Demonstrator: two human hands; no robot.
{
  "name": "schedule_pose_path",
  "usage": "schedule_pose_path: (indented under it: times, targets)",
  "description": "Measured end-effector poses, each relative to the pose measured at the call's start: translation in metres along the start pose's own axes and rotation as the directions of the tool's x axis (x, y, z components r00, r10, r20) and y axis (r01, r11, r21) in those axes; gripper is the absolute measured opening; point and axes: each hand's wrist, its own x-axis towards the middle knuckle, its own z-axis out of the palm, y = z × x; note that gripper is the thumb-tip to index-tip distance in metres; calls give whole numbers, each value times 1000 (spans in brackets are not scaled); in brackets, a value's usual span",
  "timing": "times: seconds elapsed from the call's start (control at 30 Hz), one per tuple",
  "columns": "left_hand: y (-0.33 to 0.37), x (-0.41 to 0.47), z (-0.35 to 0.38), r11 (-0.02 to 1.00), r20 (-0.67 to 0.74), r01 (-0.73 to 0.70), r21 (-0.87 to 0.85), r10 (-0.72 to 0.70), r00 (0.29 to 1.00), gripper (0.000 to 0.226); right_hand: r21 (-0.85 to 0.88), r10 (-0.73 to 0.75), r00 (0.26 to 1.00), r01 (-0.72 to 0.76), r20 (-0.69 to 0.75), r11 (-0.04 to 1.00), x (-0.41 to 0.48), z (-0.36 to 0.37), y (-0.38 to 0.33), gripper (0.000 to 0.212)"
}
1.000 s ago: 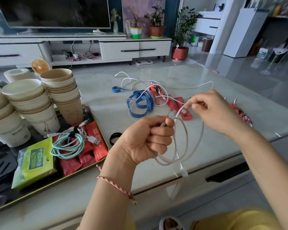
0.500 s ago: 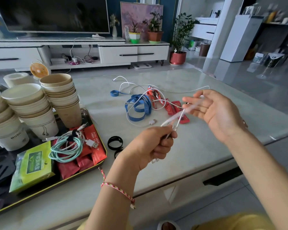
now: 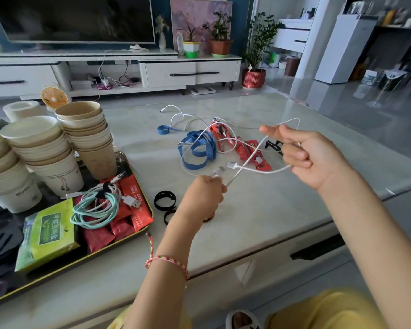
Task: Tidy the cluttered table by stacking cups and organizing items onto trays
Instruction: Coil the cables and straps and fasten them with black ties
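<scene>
A white charging cable (image 3: 266, 171) stretches in the air between both hands above the table. My left hand (image 3: 205, 197) grips one end of it in a fist. My right hand (image 3: 311, 155) holds a loop of it, fingers curled round the strand, the cable arching over the fingertips. Paper cups (image 3: 88, 136) stand stacked on the dark tray (image 3: 138, 233) at left, beside a coiled teal cable (image 3: 95, 210), red packets (image 3: 138, 205) and a green box (image 3: 48, 236).
Loose on the table (image 3: 259, 222) lie a blue lanyard (image 3: 197, 148), more red packets (image 3: 254, 155), another white cable (image 3: 178, 115) and black cable ties (image 3: 165, 201). The table's front edge runs just below my wrists. A TV cabinet and plants stand beyond.
The coiled loops that hung from my left hand have been drawn out; my right hand moved right and outward, pulling the cable into one long open loop.
</scene>
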Motion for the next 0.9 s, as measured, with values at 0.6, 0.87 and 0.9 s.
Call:
schedule_pose_path:
  times: [0.6, 0.87, 0.9]
  targets:
    - [15, -16, 21, 715, 96, -124, -688, 258, 961, 31, -680, -644, 762, 509, 71, 527, -34, 66, 41, 5]
    - [11, -11, 4, 435, 103, 50, -899, 97, 990, 38, -697, -471, 821, 543, 323, 468, -45, 69, 65, 17]
    - [11, -10, -1, 401, 107, 61, -914, 94, 990, 37, -686, -451, 824, 547, 343, 479, -45, 67, 65, 18]
